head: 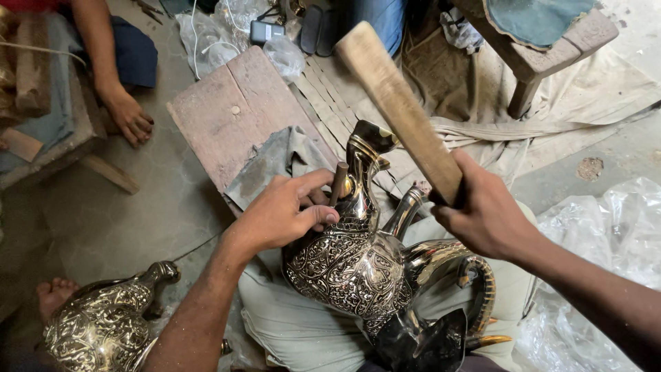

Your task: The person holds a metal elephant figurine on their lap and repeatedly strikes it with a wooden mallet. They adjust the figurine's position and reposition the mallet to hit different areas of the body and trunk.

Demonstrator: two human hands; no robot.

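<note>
my left hand point(286, 210) grips a short punch point(339, 183) against the neck of the engraved metal ewer point(358, 262) lying on my lap. my right hand point(485, 213) is clenched on a wooden mallet point(399, 110), raised. punch tip hidden by fingers. second ewer point(103, 320) near left, cut off. another person's hand point(129, 117) far left.

Grey cloth point(275, 162) on wooden board point(227, 110)
</note>
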